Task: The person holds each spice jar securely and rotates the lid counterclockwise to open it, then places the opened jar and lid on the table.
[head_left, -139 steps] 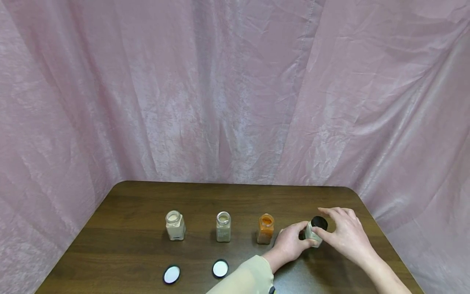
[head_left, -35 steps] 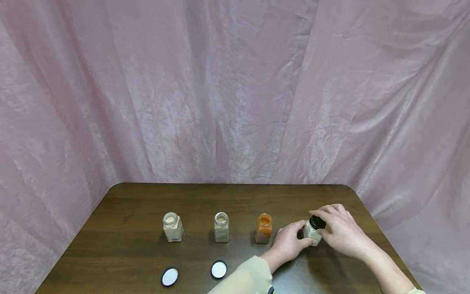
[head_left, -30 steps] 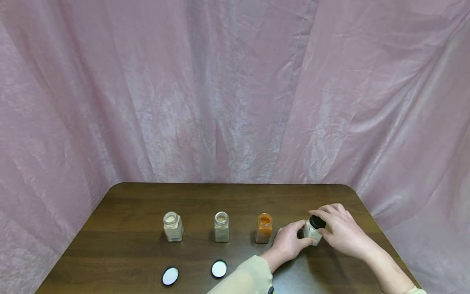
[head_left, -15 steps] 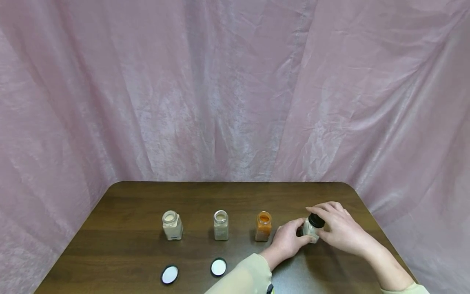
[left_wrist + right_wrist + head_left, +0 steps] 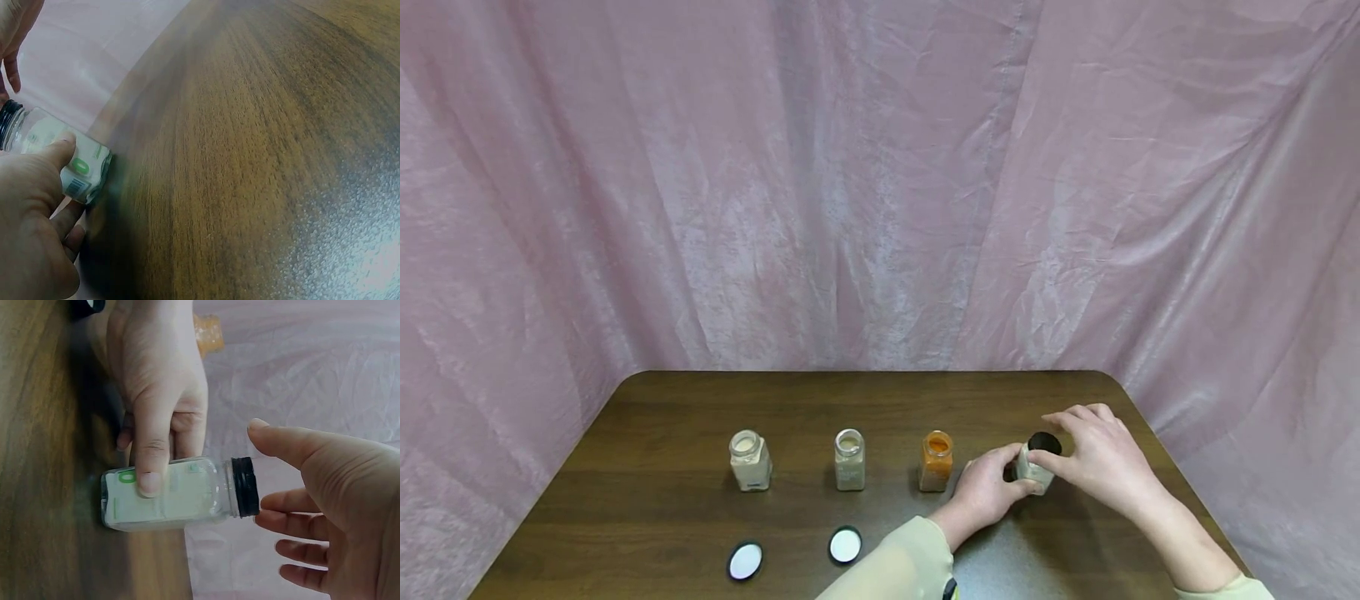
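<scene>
My left hand (image 5: pixel 987 485) grips a squarish glass jar (image 5: pixel 1036 477) at the right side of the table, thumb over its green-printed label (image 5: pixel 162 499). The jar stands upright with a black lid (image 5: pixel 245 487) on its neck. Around the lid, my right hand (image 5: pixel 1108 464) is spread with loosely bent fingers. The right wrist view shows its thumb (image 5: pixel 284 442) clear of the lid, while one or two fingertips lie close against the lid's edge; whether they touch I cannot tell. In the left wrist view the right hand shows only partly, at the upper left corner.
Three lidless jars stand in a row to the left: an orange one (image 5: pixel 936 473), a greyish one (image 5: pixel 850 472) and a cream one (image 5: pixel 752 469). Nearer lie two black-rimmed lids, white inside up: one lid (image 5: pixel 846 546) and another lid (image 5: pixel 745 561). A pink curtain (image 5: pixel 850 183) hangs behind the table (image 5: pixel 700 517).
Half a second ago my right thumb and fingers were around the lid; now they have spread off it and the hand sits slightly higher and further right. My left hand keeps its grip on the jar.
</scene>
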A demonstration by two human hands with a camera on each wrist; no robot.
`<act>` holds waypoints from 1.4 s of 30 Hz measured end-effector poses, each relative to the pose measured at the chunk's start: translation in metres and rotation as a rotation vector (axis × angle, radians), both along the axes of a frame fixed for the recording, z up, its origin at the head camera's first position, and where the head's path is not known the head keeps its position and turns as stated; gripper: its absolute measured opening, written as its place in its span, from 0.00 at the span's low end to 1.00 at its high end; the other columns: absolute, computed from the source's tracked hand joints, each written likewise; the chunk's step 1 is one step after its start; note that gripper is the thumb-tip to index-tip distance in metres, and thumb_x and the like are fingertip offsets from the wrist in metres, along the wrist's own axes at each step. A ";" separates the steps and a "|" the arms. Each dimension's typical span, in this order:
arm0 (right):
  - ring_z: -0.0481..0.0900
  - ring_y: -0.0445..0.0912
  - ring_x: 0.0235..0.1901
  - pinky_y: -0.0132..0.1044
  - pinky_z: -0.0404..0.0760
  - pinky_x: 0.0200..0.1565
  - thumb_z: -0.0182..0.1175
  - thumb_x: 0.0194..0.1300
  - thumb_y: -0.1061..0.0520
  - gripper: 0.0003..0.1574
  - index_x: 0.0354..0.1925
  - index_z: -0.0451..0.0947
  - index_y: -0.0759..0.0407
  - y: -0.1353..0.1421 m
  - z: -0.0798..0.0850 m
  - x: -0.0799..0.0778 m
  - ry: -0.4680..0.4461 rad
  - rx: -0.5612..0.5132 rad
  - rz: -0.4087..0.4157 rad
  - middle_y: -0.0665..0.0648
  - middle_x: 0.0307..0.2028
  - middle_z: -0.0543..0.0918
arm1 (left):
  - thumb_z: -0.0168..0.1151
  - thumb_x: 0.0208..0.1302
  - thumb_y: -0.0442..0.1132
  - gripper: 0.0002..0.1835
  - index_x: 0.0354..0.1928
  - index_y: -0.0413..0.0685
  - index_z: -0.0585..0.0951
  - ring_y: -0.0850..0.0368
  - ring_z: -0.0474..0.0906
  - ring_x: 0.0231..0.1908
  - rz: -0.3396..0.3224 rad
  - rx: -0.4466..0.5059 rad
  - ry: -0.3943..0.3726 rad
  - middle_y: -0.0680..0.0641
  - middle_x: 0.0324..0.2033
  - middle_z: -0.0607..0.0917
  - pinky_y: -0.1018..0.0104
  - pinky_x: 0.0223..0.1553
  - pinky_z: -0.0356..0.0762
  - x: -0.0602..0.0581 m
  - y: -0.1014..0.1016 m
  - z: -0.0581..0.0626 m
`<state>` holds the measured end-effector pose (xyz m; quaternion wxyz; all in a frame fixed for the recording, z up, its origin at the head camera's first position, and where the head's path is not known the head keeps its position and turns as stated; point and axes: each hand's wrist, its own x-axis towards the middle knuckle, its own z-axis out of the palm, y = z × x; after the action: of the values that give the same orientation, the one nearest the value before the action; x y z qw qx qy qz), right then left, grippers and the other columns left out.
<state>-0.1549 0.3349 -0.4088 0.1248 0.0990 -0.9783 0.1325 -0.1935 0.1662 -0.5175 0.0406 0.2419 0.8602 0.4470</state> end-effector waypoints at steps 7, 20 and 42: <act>0.75 0.56 0.45 0.55 0.70 0.45 0.75 0.51 0.29 0.30 0.37 0.86 0.49 -0.002 -0.006 -0.001 0.055 0.045 -0.049 0.44 0.32 0.82 | 0.75 0.60 0.54 0.25 0.59 0.65 0.82 0.66 0.80 0.49 -0.002 -0.003 0.008 0.65 0.48 0.85 0.66 0.51 0.76 0.000 0.000 0.000; 0.70 0.49 0.35 0.49 0.67 0.41 0.75 0.52 0.33 0.24 0.30 0.82 0.48 -0.003 -0.008 -0.004 0.062 0.109 -0.049 0.40 0.23 0.73 | 0.75 0.60 0.54 0.25 0.59 0.66 0.82 0.67 0.80 0.49 0.002 -0.017 -0.001 0.66 0.48 0.84 0.67 0.51 0.75 -0.002 0.001 -0.001; 0.76 0.56 0.42 0.56 0.72 0.44 0.76 0.53 0.43 0.24 0.44 0.86 0.53 -0.004 -0.004 -0.001 0.059 0.151 0.034 0.52 0.38 0.84 | 0.75 0.60 0.55 0.24 0.58 0.66 0.82 0.67 0.80 0.49 0.004 -0.038 0.002 0.66 0.48 0.84 0.66 0.52 0.75 -0.001 0.000 -0.001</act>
<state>-0.1559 0.3304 -0.4132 0.1432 0.1285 -0.9796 0.0573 -0.1943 0.1664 -0.5182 0.0435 0.2397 0.8691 0.4305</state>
